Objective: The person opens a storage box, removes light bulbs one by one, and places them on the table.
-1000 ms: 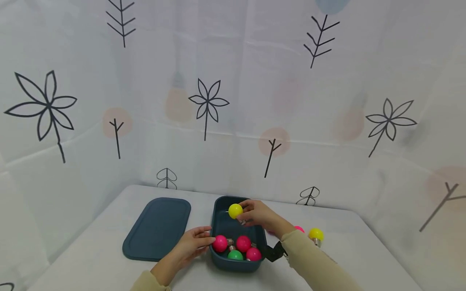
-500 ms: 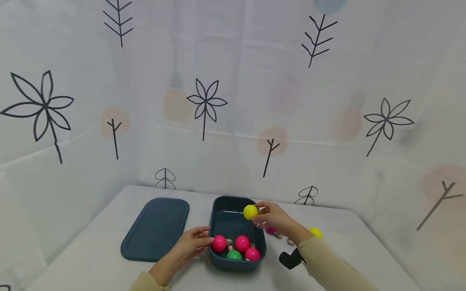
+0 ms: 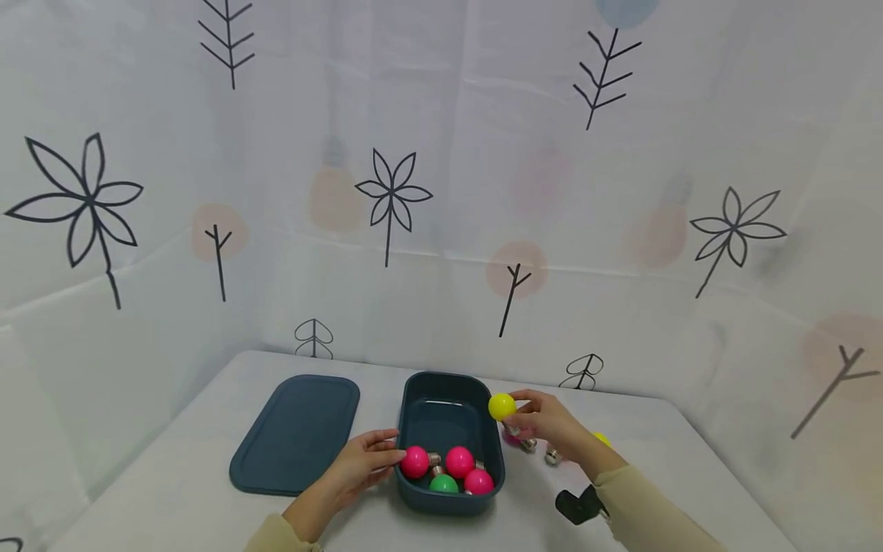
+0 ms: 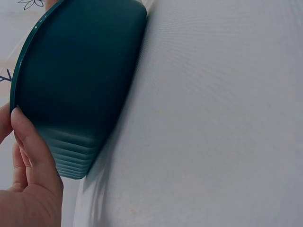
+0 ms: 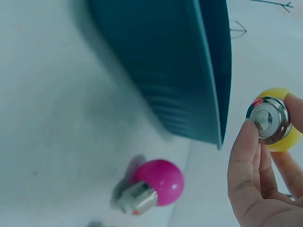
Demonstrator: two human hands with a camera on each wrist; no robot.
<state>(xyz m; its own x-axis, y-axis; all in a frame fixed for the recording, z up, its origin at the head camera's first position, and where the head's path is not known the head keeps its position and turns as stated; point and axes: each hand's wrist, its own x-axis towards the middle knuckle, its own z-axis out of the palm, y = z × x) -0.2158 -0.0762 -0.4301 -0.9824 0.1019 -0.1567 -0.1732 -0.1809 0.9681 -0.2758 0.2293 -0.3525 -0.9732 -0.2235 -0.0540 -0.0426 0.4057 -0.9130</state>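
My left hand (image 3: 362, 460) grips the left rim of a dark teal plastic box (image 3: 451, 503); in the left wrist view the thumb lies on its outer wall. Between thumb and fingers, my right hand (image 3: 545, 422) pinches a yellow light bulb (image 3: 501, 406) by its metal base, just past the box's right rim. The right wrist view shows the bulb's base (image 5: 262, 118) facing the camera. In the near end of the box lie several bulbs: a pink bulb (image 3: 415, 462), more pink ones and a green bulb (image 3: 444, 484).
A flat teal lid (image 3: 297, 433) lies left of the box. On the table to the right are a magenta bulb (image 5: 161, 182), a bulb base (image 3: 552, 456) and another yellow bulb (image 3: 602, 438), partly behind the right arm. A patterned white curtain (image 3: 441, 307) hangs behind.
My right hand has moved the yellow bulb rightward, from over the box to beyond its right rim. My left hand stays on the left rim.
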